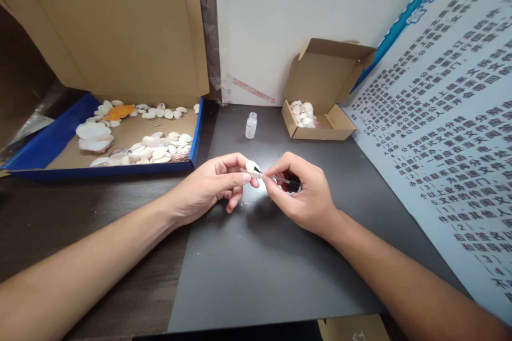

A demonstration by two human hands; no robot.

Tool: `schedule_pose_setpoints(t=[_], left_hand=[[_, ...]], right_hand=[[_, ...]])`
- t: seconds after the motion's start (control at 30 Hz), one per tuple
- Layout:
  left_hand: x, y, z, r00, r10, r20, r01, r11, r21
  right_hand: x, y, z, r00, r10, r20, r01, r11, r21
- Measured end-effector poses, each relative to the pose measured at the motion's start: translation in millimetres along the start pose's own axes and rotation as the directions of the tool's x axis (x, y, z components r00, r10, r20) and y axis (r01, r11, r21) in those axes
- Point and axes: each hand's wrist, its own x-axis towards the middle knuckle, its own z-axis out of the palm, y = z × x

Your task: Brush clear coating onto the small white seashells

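My left hand [218, 181] pinches a small white shell [252, 165] between thumb and fingers, above the dark mat. In my right hand [300, 189] is a thin brush with a black cap [295, 185] for a handle. Its dark tip meets or nearly meets the shell; contact is too small to be sure. Beyond both hands stands a small clear bottle [250, 127], upright and without a cap, with whitish contents or a label.
At left lies an open blue-edged cardboard box [120, 171] holding many white shells and an orange piece [119, 112]. A smaller open carton [320, 133] with shells stands at back right. A printed panel [452, 117] leans along the right side. White crumbs dot the mat [256, 277].
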Motion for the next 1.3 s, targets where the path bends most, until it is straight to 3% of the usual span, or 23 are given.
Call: schedule_pose_setpoints(t=[0.2,0.6,0.87,1.13,1.3], left_hand=[[-0.3,1.5,-1.5,1.0,-0.006,0.016,0.006,0.999,-0.032],[-0.2,0.4,-0.4,0.998,-0.017,-0.057,0.014,0.998,-0.058],[0.3,1.4,0.5,0.99,0.007,-0.139,-0.018,0.997,-0.076],[-0.2,0.6,0.5,0.993,0.018,-0.119,-0.021,0.999,-0.027],[-0.8,0.0,0.2,0.993,0.028,-0.115,-0.028,1.0,-0.001]], right_hand=[[0.0,-0.5,-0.2,1.0,0.015,0.013,-0.015,1.0,-0.002],[-0.2,-2.0,0.4,1.0,-0.02,0.006,0.02,1.0,0.0],[0.9,-0.2,0.3,0.997,0.072,0.003,-0.072,0.994,-0.085],[0.1,-3.2,-0.8,0.997,0.073,-0.006,-0.073,0.997,-0.034],[2.5,-1.6,-0.6,0.995,0.09,-0.033,-0.093,0.989,-0.118]])
